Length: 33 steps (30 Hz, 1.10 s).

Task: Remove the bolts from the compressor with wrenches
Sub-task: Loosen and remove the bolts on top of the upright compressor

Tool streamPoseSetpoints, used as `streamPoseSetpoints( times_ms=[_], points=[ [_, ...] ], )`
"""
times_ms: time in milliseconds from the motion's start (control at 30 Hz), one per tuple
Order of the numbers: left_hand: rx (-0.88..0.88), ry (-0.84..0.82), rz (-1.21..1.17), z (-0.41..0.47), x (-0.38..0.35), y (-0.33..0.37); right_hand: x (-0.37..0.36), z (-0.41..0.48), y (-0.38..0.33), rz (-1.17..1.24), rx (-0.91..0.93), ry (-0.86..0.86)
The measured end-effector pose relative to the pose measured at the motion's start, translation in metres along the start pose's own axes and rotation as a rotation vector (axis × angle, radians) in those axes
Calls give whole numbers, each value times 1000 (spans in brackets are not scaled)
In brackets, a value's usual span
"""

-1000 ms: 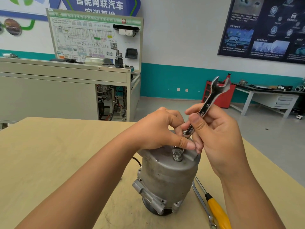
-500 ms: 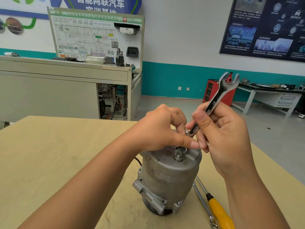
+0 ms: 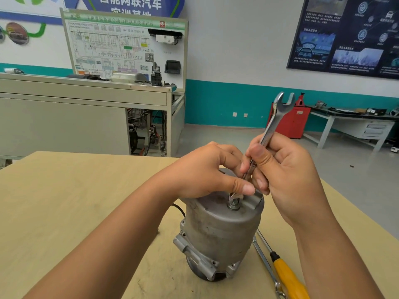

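Two hands: both of mine are at the top of the compressor (image 3: 220, 234), and both hold one wrench (image 3: 278, 113).
Right hand (image 3: 287, 175): just above the compressor's top right edge. My thumb and curled fingers (image 3: 261, 184) pinch the wrench's shank about halfway along.
Left hand (image 3: 200, 173): just above the compressor's top left. My fingers (image 3: 231, 156) are curled in, and my thumb reaches across to pinch the wrench's lower end.
Wrench: stands steeply over the compressor, leaning up and to the right. Its open end is at the top, in the air. Its lower end is at the bolt, but my thumb hides how it seats.
Bolt (image 3: 234, 205): upright in the compressor's top face, toward the near right, beside a raised lug.
Compressor: grey metal cylinder standing on end on the desk (image 3: 64, 201), with mounting ears low on its near side.
Cable (image 3: 180, 209): thin and black, showing at the compressor's left side.
Second wrench (image 3: 262, 257): flat on the desk, just right of the compressor's base.
Screwdriver (image 3: 289, 277): yellow handle, flat on the desk to the right of the compressor, just past the second wrench. Its shaft points back toward the compressor.
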State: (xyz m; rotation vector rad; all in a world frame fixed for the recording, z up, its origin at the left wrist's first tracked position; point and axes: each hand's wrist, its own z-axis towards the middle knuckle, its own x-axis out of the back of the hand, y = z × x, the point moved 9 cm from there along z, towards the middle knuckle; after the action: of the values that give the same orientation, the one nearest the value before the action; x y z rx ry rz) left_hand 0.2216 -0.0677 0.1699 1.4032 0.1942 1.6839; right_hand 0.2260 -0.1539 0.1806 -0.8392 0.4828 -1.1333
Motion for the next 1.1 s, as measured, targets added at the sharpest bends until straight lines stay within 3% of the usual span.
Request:
streamPoseSetpoints(
  times_ms=[200, 433, 600, 967, 1100],
  points=[
    [27, -11, -48, -1, 3, -8, -17, 7, 2, 37, -50, -198],
    [-18, 104, -61, -3, 7, -10, -29, 11, -5, -228, 26, -210],
    [13, 153, -11, -9, 9, -11, -27, 4, -14, -176, 71, -188],
    [5, -59, -142, -8, 2, -3, -27, -2, -2, -16, -28, -188],
    [-17, -56, -119, -6, 3, 0, -31, -4, -1, 139, -42, -241]
  ],
)
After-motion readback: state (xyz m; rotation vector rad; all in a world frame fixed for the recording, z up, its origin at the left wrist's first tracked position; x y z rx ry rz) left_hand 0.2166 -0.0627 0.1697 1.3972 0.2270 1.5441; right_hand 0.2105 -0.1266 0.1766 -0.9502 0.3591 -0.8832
